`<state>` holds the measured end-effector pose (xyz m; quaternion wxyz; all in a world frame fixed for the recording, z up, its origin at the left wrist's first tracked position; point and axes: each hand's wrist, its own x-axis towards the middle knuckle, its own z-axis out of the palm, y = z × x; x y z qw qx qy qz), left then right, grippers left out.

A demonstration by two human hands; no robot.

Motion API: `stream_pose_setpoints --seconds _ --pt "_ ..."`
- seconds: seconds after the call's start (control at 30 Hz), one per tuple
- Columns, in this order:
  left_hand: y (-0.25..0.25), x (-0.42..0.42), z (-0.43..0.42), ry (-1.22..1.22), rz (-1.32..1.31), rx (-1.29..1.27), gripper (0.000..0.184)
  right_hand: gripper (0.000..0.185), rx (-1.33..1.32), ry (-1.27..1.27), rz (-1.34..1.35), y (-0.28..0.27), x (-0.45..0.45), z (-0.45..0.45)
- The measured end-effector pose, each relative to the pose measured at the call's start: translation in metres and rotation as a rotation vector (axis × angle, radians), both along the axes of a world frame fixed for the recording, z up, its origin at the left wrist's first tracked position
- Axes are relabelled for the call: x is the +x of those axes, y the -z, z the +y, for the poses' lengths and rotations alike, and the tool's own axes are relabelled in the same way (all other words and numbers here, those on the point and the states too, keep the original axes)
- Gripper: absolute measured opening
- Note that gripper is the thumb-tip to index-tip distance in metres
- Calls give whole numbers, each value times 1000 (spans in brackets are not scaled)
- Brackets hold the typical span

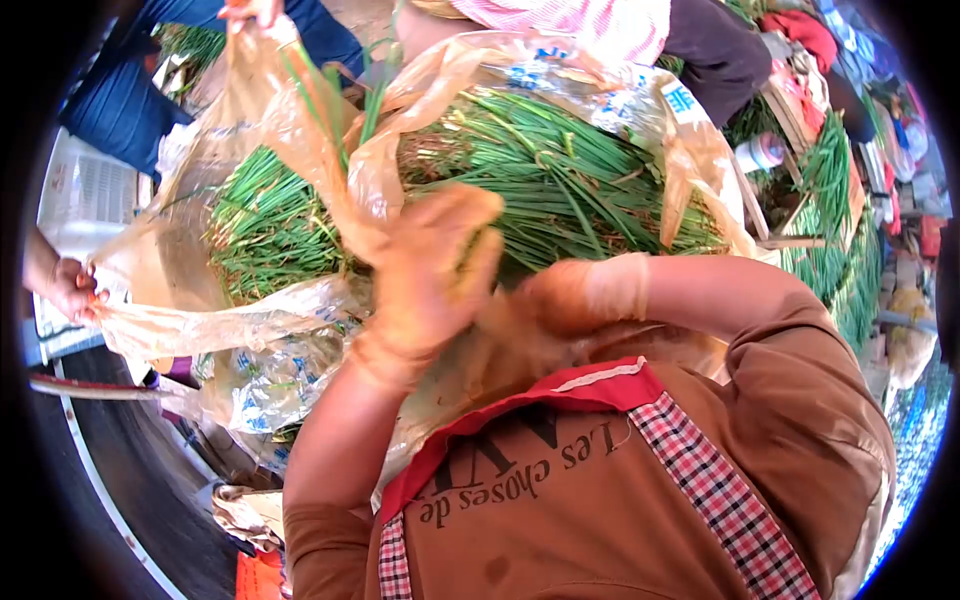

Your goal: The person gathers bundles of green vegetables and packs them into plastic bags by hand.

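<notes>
My left hand (435, 265), in an orange-yellow glove, is over the near edge of a large clear plastic bag (375, 165). Motion blur smears its fingers. My right hand (565, 297), gloved alike, is bent inward just right of it, low against the bag; its fingers are blurred and partly hidden. Beyond my hands a thick heap of long green chives (560, 175) lies in the bag. Another bundle of chives (270, 225) lies to the left, with bag plastic between the two.
At the left, another person's hand (75, 288) grips the bag's edge; a further hand (252, 10) holds it at the top. More chives (828, 180) hang at the right by a wooden frame. A white crate (95, 190) stands at the left.
</notes>
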<state>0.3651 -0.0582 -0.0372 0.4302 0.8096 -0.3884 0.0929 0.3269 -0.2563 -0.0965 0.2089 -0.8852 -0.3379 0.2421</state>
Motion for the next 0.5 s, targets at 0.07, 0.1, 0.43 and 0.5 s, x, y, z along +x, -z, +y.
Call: stream_pose_setpoints --seconds 0.07,0.1,0.43,0.5 --pt "29 1 -23 131 266 500 16 23 -130 -70 110 -24 6 9" --pt "31 4 -26 111 374 675 16 25 -192 -113 167 -27 10 8" --pt "28 75 -39 -193 678 297 19 33 28 720 6 42 82 -101" --pt "13 112 -44 -386 844 352 22 42 20 752 69 14 110 -106"
